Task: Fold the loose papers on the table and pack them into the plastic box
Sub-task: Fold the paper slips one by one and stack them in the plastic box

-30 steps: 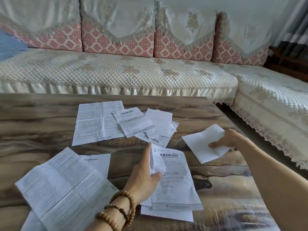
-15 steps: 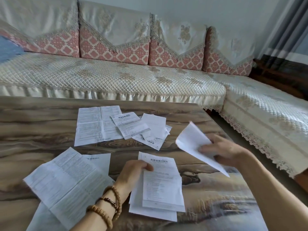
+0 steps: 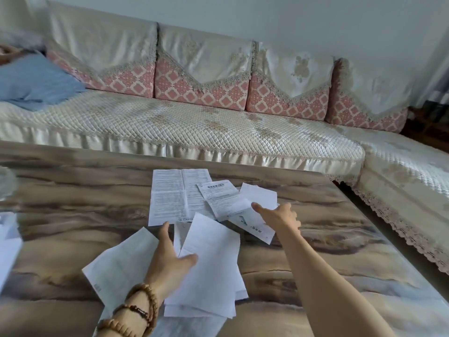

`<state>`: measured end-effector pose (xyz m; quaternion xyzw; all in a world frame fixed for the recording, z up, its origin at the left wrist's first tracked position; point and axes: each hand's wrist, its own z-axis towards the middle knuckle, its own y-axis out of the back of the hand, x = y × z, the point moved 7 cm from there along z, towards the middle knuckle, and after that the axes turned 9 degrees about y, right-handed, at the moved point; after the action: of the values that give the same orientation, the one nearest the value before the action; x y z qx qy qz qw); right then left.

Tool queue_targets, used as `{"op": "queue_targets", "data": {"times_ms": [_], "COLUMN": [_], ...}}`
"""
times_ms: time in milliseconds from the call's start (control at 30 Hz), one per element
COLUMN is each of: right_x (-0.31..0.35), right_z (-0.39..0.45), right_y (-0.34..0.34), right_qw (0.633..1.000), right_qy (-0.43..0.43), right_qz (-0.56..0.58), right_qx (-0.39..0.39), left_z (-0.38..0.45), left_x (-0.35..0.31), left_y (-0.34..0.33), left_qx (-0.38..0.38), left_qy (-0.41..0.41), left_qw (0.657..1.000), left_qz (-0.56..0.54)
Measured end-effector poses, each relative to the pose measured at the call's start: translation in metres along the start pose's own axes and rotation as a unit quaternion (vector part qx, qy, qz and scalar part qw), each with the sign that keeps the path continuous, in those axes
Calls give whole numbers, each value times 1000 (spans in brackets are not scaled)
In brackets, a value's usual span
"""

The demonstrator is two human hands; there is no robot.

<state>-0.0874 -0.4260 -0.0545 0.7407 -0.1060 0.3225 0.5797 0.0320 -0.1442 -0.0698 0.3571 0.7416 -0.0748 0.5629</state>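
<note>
Loose papers lie scattered on the marbled table (image 3: 328,239). A near stack of sheets (image 3: 213,276) has a blank white sheet on top. My left hand (image 3: 170,259), with bead bracelets at the wrist, lies flat beside it, fingers straight and the thumb resting on the stack's left edge. Left of that hand lies a creased sheet (image 3: 121,266). Farther off is a pile: a large printed sheet (image 3: 172,198), a headed leaflet (image 3: 222,195) and a white sheet (image 3: 261,194). My right hand (image 3: 277,216) reaches over this pile, its forefinger touching the leaflet. No plastic box is in view.
A cream quilted corner sofa (image 3: 194,127) with pink patterned cushions runs behind and to the right of the table. A blue cloth (image 3: 34,81) lies on its left end. More paper (image 3: 8,244) shows at the left edge.
My right hand has let go of the white sheet, which now tops the near stack, and reached forward to the far pile. My left hand has opened flat beside the stack.
</note>
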Motion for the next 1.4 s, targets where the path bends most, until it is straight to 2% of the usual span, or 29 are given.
{"op": "queue_targets", "data": {"times_ms": [100, 233, 300, 400, 467, 600, 667, 800, 900, 967, 1033, 1133, 1200, 1300, 1367, 1400], "right_x": [18, 43, 55, 64, 62, 29, 10, -3, 5, 15, 22, 25, 25, 32, 33, 31], "right_z": [27, 48, 53, 54, 48, 26, 4, -62, -122, -162, -199, -237, -256, -276, -277, -275], "right_y": [-8, -29, -44, -57, -64, -62, -45, -16, 2, -2, -12, -20, -26, -30, -25, -21], "right_qw": [996, 986, 984, 998, 990, 934, 903, 874, 898, 895, 865, 826, 812, 805, 807, 822], "right_qy": [-52, -23, 7, -6, -9, -40, -52, 17, 128, 191, 224, 227, 215, 190, 149, 137], "right_qz": [-75, -160, -167, 0, 128, 354, 427, 486, 419, 402, 425, 438, 432, 458, 512, 512], "right_qx": [14, 28, 56, 65, 65, 23, -6, -21, -35, 35, 146, 273, 328, 325, 254, 209], "left_z": [11, 15, 14, 18, 17, 16, 14, -2, -26, -44, -60, -77, -86, -100, -106, -107], "left_x": [12, 11, 11, 17, 18, 18, 21, 20, 8, 3, 6, 17, 22, 24, 26, 26], "left_y": [-5, -4, -4, -5, -4, -1, 3, 11, 1, 3, 15, 33, 43, 58, 70, 74], "left_qx": [17, 12, 16, 26, 28, 15, -8, -4, 121, 157, 151, 140, 121, 75, 53, 52], "left_qy": [-6, -15, -19, -13, -22, -13, 5, 42, 66, 68, 79, 82, 74, 46, 24, 14], "left_qw": [1000, 999, 998, 999, 999, 999, 999, 991, 962, 945, 942, 945, 950, 964, 969, 970], "left_qz": [8, 39, 49, 42, 25, -29, -41, -125, -236, -278, -290, -285, -278, -250, -241, -237]}}
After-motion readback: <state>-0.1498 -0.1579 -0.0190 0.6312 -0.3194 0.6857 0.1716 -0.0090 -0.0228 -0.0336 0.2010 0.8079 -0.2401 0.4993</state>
